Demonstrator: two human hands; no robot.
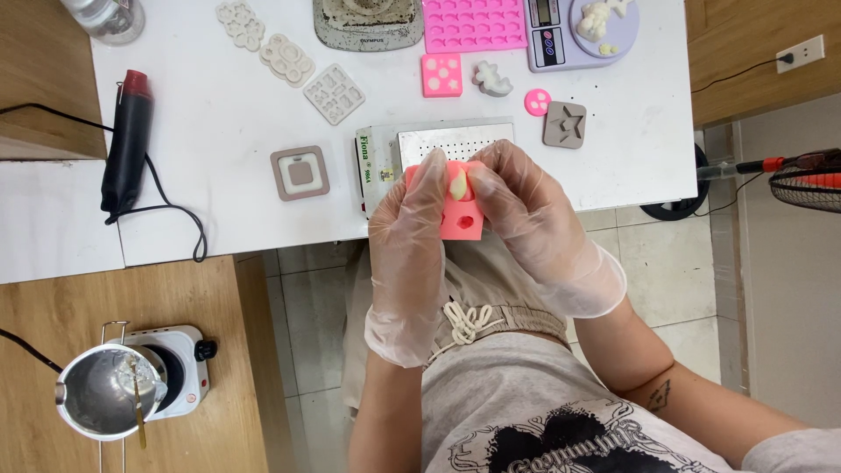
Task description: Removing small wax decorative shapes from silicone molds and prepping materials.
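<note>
Both hands wear thin clear gloves and hold one pink mold point(462, 219) above the lap, at the near edge of the white table point(219, 131). The left hand point(410, 236) and the right hand point(526, 215) are closed on its sides, and the thumbs press at a cream-colored piece point(459, 184) in the top of the mold. Just behind lies a flat metal plate point(451, 140). Farther back are a small pink mold point(441, 75), a star mold point(565, 123) and a scale point(578, 35).

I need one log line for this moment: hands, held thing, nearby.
left hand: on pink mold | right hand: on pink mold | cream piece: half out | place: over table edge
</note>
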